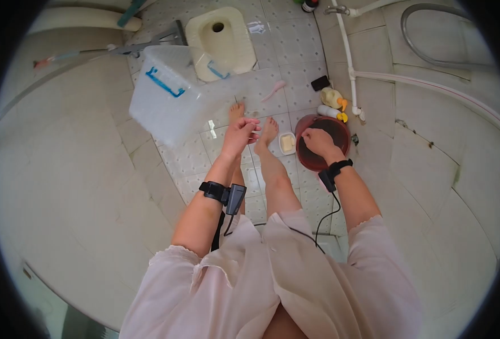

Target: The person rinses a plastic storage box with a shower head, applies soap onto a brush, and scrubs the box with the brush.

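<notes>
My left hand hangs over the tiled floor above my feet, its fingers curled and partly apart, with nothing seen in them. My right hand is over the reddish-brown bucket, fingers bent downward; whether the fingertips hold anything is hidden. Dark contents show inside the bucket. Between my hands a bar of soap lies in a white dish. Left of my left hand is a clear plastic bin with blue handles, blurred at its edges.
A squat toilet is set in the floor ahead. Near the right wall are a pump bottle, a white bottle with a yellow top and a black box. A pink brush lies on the tiles. Pipes run along the wall.
</notes>
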`<action>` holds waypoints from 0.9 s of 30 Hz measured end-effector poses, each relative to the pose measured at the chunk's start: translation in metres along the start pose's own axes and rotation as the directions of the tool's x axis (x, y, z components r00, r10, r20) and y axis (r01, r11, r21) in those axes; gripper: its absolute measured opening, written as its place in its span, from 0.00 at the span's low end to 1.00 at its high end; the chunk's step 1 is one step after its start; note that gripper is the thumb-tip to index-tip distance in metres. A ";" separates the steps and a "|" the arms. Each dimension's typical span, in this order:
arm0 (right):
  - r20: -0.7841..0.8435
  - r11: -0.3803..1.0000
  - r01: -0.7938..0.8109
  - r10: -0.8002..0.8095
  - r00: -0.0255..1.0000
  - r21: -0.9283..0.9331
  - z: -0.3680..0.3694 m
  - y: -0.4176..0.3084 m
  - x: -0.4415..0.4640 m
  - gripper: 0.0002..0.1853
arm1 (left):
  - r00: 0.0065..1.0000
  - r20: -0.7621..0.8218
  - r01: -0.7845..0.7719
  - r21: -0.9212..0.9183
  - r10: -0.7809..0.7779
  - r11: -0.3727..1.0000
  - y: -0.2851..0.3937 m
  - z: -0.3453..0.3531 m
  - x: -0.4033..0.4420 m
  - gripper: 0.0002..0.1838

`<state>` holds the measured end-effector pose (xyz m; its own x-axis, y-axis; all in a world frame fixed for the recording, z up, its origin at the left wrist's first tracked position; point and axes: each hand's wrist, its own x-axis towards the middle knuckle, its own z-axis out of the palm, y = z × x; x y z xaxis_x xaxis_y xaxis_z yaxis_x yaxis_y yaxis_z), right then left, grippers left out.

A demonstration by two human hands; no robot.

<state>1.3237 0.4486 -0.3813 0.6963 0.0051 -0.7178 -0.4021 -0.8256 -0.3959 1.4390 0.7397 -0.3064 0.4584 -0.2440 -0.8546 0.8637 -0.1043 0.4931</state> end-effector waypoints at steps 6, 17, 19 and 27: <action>0.024 0.988 -0.110 0.108 0.994 0.109 0.091 0.031 0.141 0.15 | 0.999 -0.043 0.015 -0.076 -0.018 0.997 -0.031 0.013 0.120 0.11; -0.013 0.887 -0.316 0.340 0.940 0.336 0.190 0.059 0.366 0.29 | 0.992 -0.080 0.085 -0.166 -0.099 0.982 -0.107 0.002 0.251 0.10; 0.000 0.869 -0.356 0.379 0.925 0.344 0.196 0.058 0.395 0.32 | 0.990 -0.079 0.102 -0.170 -0.116 0.980 -0.117 -0.002 0.262 0.10; -0.436 0.813 -0.258 0.514 0.739 0.523 0.225 0.087 0.423 0.19 | 0.998 -0.036 0.055 -0.022 -0.056 0.998 -0.110 0.014 0.300 0.10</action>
<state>1.4492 0.5059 -0.8480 0.5664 -0.6667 -0.4844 -0.8170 -0.3771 -0.4363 1.4790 0.6649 -0.6145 0.4166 -0.2033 -0.8861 0.8921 -0.0962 0.4415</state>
